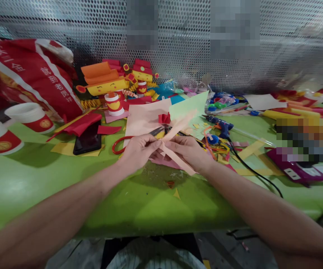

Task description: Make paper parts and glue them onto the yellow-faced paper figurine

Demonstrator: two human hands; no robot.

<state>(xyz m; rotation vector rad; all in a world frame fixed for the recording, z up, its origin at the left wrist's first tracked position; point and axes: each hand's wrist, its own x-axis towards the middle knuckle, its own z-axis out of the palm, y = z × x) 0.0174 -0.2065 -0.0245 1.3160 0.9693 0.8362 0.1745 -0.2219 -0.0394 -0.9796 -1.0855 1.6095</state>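
Observation:
Two pale peach paper strips (179, 160) cross between my hands, one running up to the right and the other down to the right. My left hand (143, 147) pinches them at the crossing, thumb pressed on the paper. Just beside it, my right hand (190, 149) also closes its fingers on the strips. Behind my hands lie scissors with a red handle (120, 145), their blades partly hidden. A small red folded paper (164, 118) sits on a pale pink sheet (141, 114), next to a light green sheet (190, 108).
Paper-cup figures (113, 102) stand at the back. On the left are white-and-red cups (34, 117), a phone (87, 140) and a big red bag (32, 71). To the right lie a blue glue gun (220, 125) with its black cord, paper scraps and a purple packet (295, 168).

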